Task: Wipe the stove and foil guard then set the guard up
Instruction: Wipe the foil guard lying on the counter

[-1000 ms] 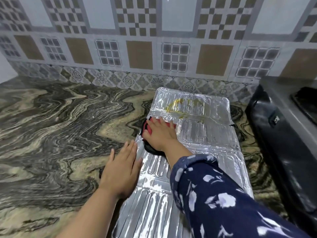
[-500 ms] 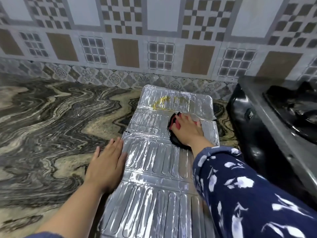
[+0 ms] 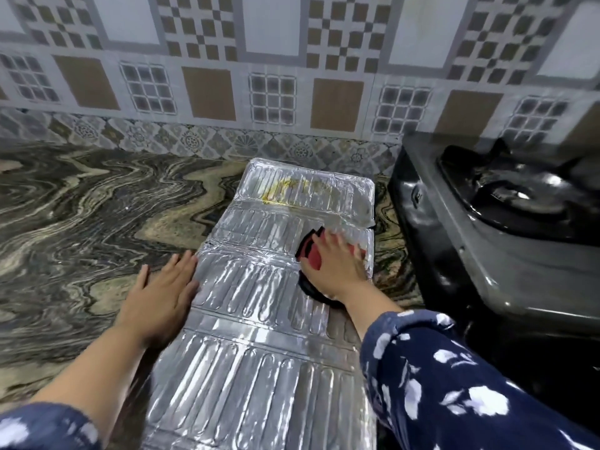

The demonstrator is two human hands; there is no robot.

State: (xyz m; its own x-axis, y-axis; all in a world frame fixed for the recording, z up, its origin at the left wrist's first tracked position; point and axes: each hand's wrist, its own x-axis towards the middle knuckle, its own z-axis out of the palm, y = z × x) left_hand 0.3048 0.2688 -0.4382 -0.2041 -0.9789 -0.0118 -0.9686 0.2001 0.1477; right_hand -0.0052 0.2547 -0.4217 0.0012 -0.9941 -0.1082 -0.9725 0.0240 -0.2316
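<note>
The silver foil guard [image 3: 259, 287] lies flat on the marble counter, its ribbed panels running from the wall tiles toward me. A yellow greasy stain [image 3: 292, 188] marks its far panel. My right hand [image 3: 334, 264] presses flat, fingers spread, on a red and black cloth [image 3: 311, 254] at the right side of the guard's middle panels. My left hand [image 3: 162, 293] lies flat with straight fingers at the guard's left edge, palm partly on the counter. The black gas stove [image 3: 506, 203] stands to the right.
The swirled marble counter [image 3: 81, 222] stretches wide to the left. A patterned tile wall [image 3: 276, 92] closes the back. The stove's dark side [image 3: 418, 222] stands close to the guard's right edge, with a narrow strip of counter between.
My right hand has slid the cloth rightward across the foil, from its left edge to its right side. My left hand has stayed at the left edge.
</note>
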